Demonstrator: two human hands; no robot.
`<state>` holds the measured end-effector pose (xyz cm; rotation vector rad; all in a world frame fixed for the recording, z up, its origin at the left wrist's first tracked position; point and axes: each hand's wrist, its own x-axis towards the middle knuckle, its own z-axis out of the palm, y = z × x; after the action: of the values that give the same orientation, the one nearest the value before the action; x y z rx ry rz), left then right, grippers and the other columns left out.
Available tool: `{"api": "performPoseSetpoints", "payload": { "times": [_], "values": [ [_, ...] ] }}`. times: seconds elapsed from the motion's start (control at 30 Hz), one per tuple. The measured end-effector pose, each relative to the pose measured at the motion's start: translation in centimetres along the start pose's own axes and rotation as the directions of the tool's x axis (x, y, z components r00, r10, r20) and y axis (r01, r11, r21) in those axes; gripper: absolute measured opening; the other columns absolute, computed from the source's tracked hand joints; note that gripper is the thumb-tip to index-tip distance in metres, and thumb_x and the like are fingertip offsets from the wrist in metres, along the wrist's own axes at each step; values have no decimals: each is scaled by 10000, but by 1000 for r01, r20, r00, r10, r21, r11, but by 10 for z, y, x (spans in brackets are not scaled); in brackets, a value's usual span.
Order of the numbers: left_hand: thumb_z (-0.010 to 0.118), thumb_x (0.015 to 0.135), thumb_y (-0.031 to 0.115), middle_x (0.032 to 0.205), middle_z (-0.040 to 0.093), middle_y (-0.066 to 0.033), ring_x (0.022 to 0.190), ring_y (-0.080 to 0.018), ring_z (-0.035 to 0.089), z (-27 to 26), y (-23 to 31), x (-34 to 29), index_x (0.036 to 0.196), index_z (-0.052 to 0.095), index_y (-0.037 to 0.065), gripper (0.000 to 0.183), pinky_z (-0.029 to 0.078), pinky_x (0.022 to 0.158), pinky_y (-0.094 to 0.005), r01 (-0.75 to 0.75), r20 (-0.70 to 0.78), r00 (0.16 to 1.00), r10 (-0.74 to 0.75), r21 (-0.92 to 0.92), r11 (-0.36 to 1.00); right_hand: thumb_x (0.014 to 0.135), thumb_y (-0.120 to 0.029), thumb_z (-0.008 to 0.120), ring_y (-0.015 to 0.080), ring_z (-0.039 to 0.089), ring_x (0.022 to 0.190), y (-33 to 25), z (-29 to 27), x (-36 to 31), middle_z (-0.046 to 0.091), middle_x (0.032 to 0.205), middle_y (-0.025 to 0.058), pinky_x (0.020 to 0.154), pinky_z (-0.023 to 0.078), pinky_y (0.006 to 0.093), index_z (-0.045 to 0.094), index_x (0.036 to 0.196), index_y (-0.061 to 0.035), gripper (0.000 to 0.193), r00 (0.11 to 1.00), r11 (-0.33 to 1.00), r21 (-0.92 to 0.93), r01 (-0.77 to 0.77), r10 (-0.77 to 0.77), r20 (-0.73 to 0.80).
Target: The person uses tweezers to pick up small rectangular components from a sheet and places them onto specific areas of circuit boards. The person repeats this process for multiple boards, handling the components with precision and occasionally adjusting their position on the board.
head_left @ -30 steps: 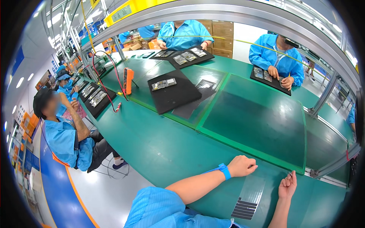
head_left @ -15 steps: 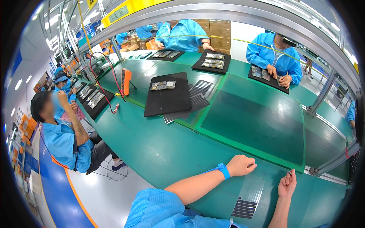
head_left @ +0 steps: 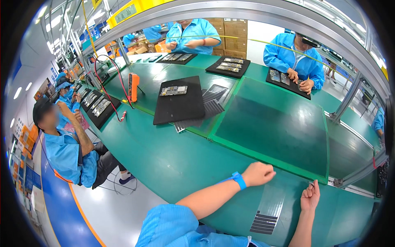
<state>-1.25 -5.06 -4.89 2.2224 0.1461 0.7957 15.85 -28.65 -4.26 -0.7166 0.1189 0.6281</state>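
Observation:
My left hand [head_left: 258,173], with a blue wristband [head_left: 238,180] on its wrist, hovers over the near green table with its fingers curled together. Whatever it might hold is hidden. To its right, my right hand [head_left: 310,198] is raised with thumb and forefinger pinched near the green mat's front corner. A small thing sits at those fingertips, too small to make out. Between and below my hands lies a clear sheet [head_left: 272,201] with several black strips [head_left: 264,223] at its near end. Neither hand appears to touch that sheet.
Ahead lies a green-bordered mat [head_left: 271,123]. Left of it, a black pad [head_left: 180,108] carries a circuit board [head_left: 174,90], beside strip sheets [head_left: 214,108] and an orange meter [head_left: 133,87]. Co-workers handle boards across and along the table. A metal frame [head_left: 230,9] spans overhead.
My left hand has turned slightly, so its curled fingertips show less. My right hand keeps its pinch. Across the table, a co-worker's hand has drawn back from the far black pad.

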Motion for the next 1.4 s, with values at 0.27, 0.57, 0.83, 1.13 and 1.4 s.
{"api": "performPoseSetpoints", "payload": {
  "times": [0.27,0.57,0.83,1.13,1.4],
  "values": [
    [594,727,96,925,559,-166,918,-311,532,-201,-85,2,899,585,-9,201,433,799,-414,478,-887,460,40,285,830,896,-179,617,52,348,404,-4,4,0,549,625,18,370,243,196,561,815,-73,145,1000,1000,6,7,-6,-23],
    [649,803,233,1133,545,-234,975,-323,592,-361,-199,-106,1260,448,-44,571,530,762,-419,619,-698,-36,-715,-578,532,920,-228,577,56,369,406,10,8,-1,544,605,5,375,258,198,531,780,-126,179,997,984,-179,-28,40,64],
    [543,899,35,1037,557,-177,858,-318,604,-322,-194,-54,1063,522,-89,206,606,715,-390,133,-451,122,-884,-875,465,933,-235,553,62,382,402,11,8,-3,562,599,19,382,263,203,552,813,-105,177,998,975,-221,6,9,65],
    [597,860,82,1035,563,-167,897,-290,587,-295,-186,-30,1047,548,-54,236,566,761,-399,314,-573,58,-817,-767,560,944,-239,533,63,393,405,12,13,-6,566,607,33,379,270,200,554,890,-88,161,986,945,-325,35,21,165],
    [680,804,111,1220,483,-170,1013,-283,546,-298,-151,-41,1169,561,47,390,560,804,-419,609,-194,133,-972,-758,234,912,-222,594,58,390,417,17,3,1,548,616,33,379,273,197,546,932,-87,146,996,940,-341,31,-1,88]
  ]
}}
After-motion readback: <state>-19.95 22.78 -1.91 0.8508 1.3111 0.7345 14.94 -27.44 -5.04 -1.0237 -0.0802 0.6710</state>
